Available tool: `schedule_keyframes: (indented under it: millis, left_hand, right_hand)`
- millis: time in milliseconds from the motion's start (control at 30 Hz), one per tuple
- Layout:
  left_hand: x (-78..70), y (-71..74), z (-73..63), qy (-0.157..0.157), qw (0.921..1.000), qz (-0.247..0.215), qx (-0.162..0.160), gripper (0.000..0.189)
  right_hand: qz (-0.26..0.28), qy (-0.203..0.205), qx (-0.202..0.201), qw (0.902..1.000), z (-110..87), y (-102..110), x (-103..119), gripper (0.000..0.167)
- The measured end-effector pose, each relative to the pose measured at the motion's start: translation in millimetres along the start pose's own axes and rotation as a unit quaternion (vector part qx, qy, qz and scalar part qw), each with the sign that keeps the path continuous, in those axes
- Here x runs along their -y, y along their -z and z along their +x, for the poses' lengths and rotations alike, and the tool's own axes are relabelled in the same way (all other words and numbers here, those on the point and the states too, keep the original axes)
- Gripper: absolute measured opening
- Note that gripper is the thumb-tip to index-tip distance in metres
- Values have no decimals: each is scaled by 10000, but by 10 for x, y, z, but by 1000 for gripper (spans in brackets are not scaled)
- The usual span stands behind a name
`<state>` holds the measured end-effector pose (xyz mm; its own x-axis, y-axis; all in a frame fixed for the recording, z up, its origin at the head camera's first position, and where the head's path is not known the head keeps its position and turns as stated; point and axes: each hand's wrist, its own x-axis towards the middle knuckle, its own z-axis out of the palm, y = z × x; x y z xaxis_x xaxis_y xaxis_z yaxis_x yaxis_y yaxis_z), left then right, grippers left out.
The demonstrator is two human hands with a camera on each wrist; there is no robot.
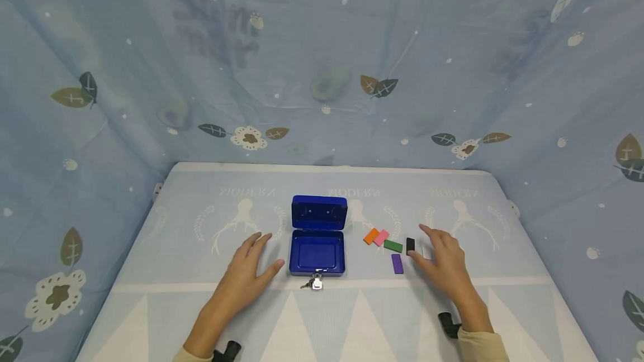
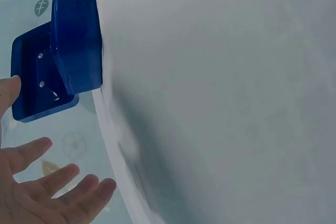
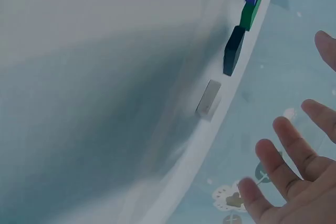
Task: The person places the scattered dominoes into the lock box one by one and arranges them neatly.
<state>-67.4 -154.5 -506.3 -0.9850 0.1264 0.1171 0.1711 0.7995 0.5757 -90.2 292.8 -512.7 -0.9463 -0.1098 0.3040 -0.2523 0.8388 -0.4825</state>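
A blue metal cash box (image 1: 317, 253) stands with its lid (image 1: 319, 212) raised and its tray showing. From the lock at its front hang small keys (image 1: 308, 284). My left hand (image 1: 245, 275) hovers left of the box, fingers spread, holding nothing. On the right lie small rectangular blocks: orange (image 1: 371, 236), pink (image 1: 381, 237), green (image 1: 393, 246), purple (image 1: 397, 263) and black (image 1: 410, 246). A white block (image 3: 209, 99) shows beside the black one in the right wrist view. My right hand (image 1: 445, 264) is over these last two, fingers extended; contact cannot be told.
A pale patterned cloth covers the table (image 1: 261, 317). Blue printed curtains (image 1: 322, 60) rise behind it and at both sides. Black camera mounts (image 1: 449, 325) are at both wrists.
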Motion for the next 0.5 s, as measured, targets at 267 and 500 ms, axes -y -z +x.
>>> schedule_keyframes:
  millis: [267, 500]
  left_hand:
    - [-18, -37, 18, -51, 9994, -353, -13, 71]
    - [-45, -76, 42, -68, 9970, -770, 48, 65]
  right_hand:
    - [187, -47, -24, 9998, 4, 40, -94, 65]
    - [263, -240, 90, 9993, 12, 85, -157, 60]
